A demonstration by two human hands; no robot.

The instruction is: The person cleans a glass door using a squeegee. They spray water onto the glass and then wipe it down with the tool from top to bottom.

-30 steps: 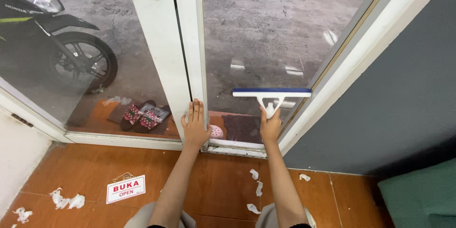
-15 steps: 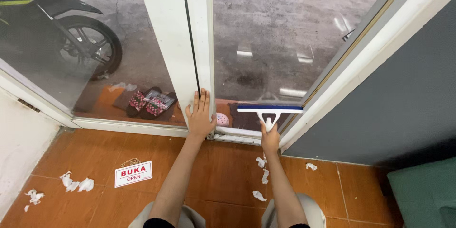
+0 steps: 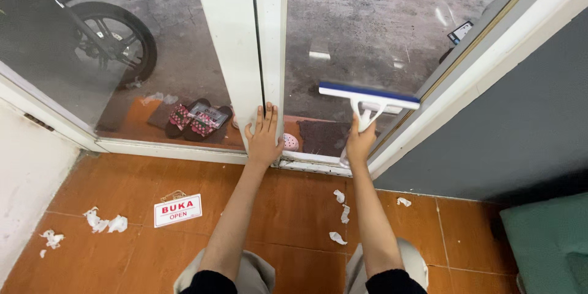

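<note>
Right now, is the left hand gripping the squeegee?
No: the left hand lies flat against the white door frame, while the right hand holds the squeegee against the glass.

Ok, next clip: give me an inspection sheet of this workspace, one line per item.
Surface: glass door pane, lower part being worked, in a white door frame.
Job's things: squeegee, blue blade with white handle, flat against the glass.
Clutter: crumpled paper scraps and more scraps on the orange tiled floor; a small sign lying flat.
Grippers: left hand pressed open on the frame; right hand gripping the squeegee handle.
Cables: nothing seen.
Surroundings: motorcycle, sandals and a dark mat outside; grey wall on the right.
</note>
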